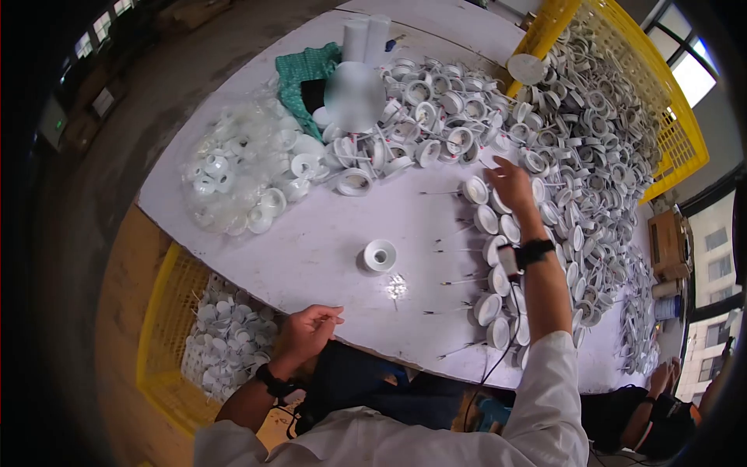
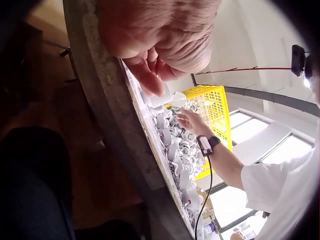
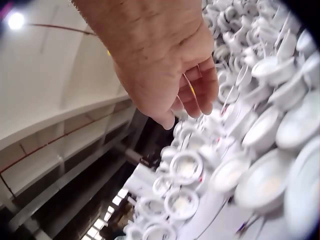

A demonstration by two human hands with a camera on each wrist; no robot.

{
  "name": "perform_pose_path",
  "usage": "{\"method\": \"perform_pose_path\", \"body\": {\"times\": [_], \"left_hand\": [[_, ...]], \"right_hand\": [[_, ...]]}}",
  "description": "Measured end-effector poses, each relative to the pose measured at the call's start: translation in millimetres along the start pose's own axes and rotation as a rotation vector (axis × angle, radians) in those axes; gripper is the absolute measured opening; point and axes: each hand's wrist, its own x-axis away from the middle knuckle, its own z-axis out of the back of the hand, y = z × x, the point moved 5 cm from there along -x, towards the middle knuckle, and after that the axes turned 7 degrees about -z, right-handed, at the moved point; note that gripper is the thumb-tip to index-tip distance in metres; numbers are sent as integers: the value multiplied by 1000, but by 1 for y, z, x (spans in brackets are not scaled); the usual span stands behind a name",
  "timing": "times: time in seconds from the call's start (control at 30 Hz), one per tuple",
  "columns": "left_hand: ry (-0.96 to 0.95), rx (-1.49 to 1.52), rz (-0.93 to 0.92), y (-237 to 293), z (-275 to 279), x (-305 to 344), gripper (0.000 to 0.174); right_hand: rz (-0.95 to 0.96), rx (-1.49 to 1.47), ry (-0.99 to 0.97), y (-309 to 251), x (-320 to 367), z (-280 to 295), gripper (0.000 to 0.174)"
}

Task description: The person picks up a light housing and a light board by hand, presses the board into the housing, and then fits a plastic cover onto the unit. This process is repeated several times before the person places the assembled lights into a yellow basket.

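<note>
In the head view my right hand (image 1: 512,187) reaches over the far end of neat rows of round white lamp fittings (image 1: 487,310), whose thin wires point left. Its fingers curl around thin wires (image 3: 192,90), one with a yellow stretch, in the right wrist view; the fitting on their end is hidden. My left hand (image 1: 310,333) hovers at the table's near edge, fingers loosely bent and holding nothing. Between the hands, a white cup-shaped part (image 1: 380,256) with a central hole stands on the table (image 1: 311,257).
A large heap of fittings (image 1: 591,148) spills from a tipped yellow crate (image 1: 675,148) at right. A clear bag (image 1: 233,167) of white parts lies at left, near green wrap (image 1: 299,74). Below it stands another yellow crate (image 1: 159,335). Another person's hands (image 1: 663,377) show at far right.
</note>
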Motion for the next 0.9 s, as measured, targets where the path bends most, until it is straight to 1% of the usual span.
{"method": "perform_pose_path", "body": {"times": [0.07,0.13,0.17,0.2,0.23,0.3,0.37,0.4,0.5,0.53,0.6,0.63,0.67,0.7,0.73,0.8,0.83,0.9], "left_hand": [[10,-22,6,-7,2,2,17],[-13,69,-19,-7,0,3,12],[-17,66,11,-6,1,4,13],[-2,71,13,-3,3,5,13],[-7,68,24,0,4,5,13],[-10,73,36,2,5,7,13],[3,74,-23,6,5,6,15],[0,79,-22,4,5,7,15],[-5,76,-73,1,3,5,16],[-6,99,-66,0,2,4,15],[-9,117,-61,8,2,3,16],[-22,155,-51,19,-2,4,16],[-31,194,-40,27,-5,4,16],[-142,155,-15,31,-11,4,22],[-139,152,-10,40,-14,2,22],[-276,320,-62,63,-33,-4,45],[-277,314,-61,63,-41,-9,45],[-252,706,-82,62,-53,-13,65]], "right_hand": [[29,42,-15,-29,-13,-36,56],[19,43,39,-34,-30,-64,44],[31,42,31,-32,-39,-76,44],[-23,75,50,-17,-50,-84,37],[-78,110,70,-17,-52,-86,34],[-78,104,74,-28,-42,-80,33],[-78,21,94,-51,-22,-61,30],[-81,26,94,-60,-12,-56,30],[-106,-345,30,-71,8,-48,26],[-109,-345,38,-73,15,-44,26],[-123,-529,3,-80,33,-43,28],[-112,-640,-46,-83,45,-44,28],[-113,-640,-50,-85,59,-43,28],[-154,-795,-70,-94,79,-39,28],[-195,-952,-89,-104,101,-36,28],[-250,-1206,-233,-117,143,-39,23],[-272,-1287,-311,-122,165,-44,22],[-356,-1409,-431,-131,210,-55,22]]}}
